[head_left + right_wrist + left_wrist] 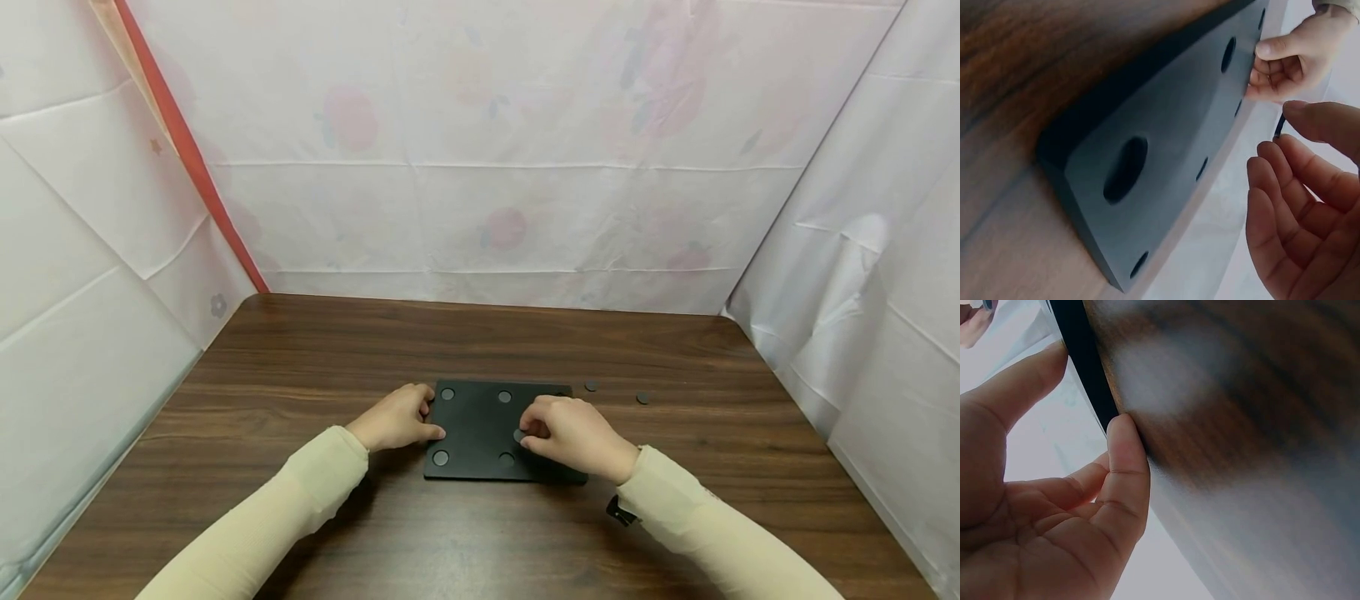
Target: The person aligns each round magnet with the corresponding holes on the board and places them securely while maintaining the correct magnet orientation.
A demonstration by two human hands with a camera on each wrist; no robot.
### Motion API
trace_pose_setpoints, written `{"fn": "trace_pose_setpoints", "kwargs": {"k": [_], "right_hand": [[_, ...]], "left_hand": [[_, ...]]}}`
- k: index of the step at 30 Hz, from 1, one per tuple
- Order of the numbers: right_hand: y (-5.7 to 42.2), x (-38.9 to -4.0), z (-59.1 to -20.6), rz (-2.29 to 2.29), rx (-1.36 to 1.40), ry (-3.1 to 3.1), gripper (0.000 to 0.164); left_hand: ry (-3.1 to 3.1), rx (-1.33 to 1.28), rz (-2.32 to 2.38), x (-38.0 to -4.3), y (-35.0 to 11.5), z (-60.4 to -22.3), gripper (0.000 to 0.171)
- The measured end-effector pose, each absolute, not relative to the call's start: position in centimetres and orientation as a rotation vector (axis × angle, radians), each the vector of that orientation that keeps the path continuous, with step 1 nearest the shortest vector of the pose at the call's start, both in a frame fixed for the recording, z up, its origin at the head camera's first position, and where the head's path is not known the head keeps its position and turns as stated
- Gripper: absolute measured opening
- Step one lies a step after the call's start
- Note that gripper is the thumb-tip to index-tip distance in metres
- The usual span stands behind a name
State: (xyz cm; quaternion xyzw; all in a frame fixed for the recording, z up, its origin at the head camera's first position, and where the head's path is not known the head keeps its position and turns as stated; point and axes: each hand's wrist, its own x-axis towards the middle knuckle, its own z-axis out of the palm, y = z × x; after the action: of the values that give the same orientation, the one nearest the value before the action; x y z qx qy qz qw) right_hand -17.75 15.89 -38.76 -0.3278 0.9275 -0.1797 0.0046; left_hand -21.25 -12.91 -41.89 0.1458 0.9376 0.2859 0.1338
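Observation:
A flat black rectangular board (474, 425) with several round recesses lies on the table. My left hand (400, 418) holds its left edge, the thumb on the rim and the fingertips against the side. In the left wrist view the thumb (1035, 375) and one finger (1127, 440) touch the board's edge (1088, 359). Above the board, my right hand (573, 433) pinches a small dark round disc (518, 435) between thumb and fingers. That disc (1280, 124) appears edge-on in the right wrist view, apart from the board. The right hand hides part of the board's right side.
Two loose dark discs, one nearer (591, 387) and one farther right (642, 398), lie on the brown wooden table (337, 342) beyond the board's right edge. White patterned cloth (480, 150) hangs behind the table and at both sides. A black object (621, 511) sits at the right cuff.

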Motion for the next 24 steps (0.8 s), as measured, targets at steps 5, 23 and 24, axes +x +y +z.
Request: {"fn": "trace_pose_setpoints", "kwargs": {"k": [5,23,24], "right_hand": [[15.5,-17.7,-39.1,-0.570,-1.052,2.874,0.009],[14.6,-17.6,-40.3,-0.510,-1.109,2.769,0.010],[14.5,-17.5,-40.3,-0.509,-1.112,2.764,0.010]], "left_hand": [[2.718,0.426,0.833,-21.2,-12.9,-41.8,0.059],[2.706,0.415,0.840,-21.1,-12.8,-41.7,0.059],[2.706,0.414,0.840,-21.1,-12.8,-41.7,0.059]]}}
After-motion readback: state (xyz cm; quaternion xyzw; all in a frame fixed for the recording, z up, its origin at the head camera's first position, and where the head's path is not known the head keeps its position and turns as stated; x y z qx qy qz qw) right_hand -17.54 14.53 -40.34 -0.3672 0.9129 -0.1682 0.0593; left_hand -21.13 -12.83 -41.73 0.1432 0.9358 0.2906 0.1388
